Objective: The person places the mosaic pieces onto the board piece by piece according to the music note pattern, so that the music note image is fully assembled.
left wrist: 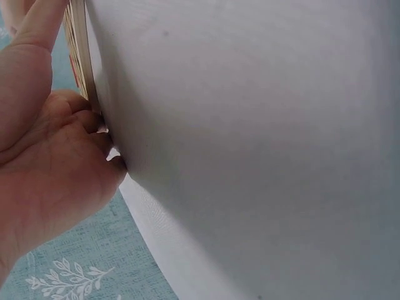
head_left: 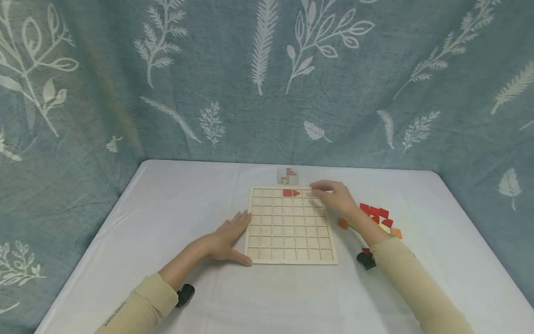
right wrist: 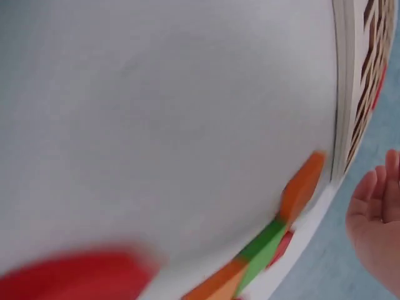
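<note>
A light wooden grid board (head_left: pixel 289 262) lies flat on the white table. In its top row sit a red square tile (head_left: pixel 287 192) and, right beside it, a red triangular tile (head_left: pixel 296 193). My left hand (head_left: pixel 228 237) rests along the board's left edge, its fingers extended and thumb by the near left corner. At the far right corner of the board is my right hand (head_left: pixel 335 197), fingers reaching over the top row, loosely bent. No tile shows in it, and the board's corner is partly hidden beneath it.
Loose tiles lie right of the board, partly behind the right forearm: several red tiles (head_left: pixel 374 211), an orange tile (head_left: pixel 343 223), another orange tile (head_left: pixel 396 233), plus yellow and green ones. A small clear box (head_left: pixel 287 176) stands behind the board. A patterned curtain (head_left: pixel 250 120) hangs beyond the table.
</note>
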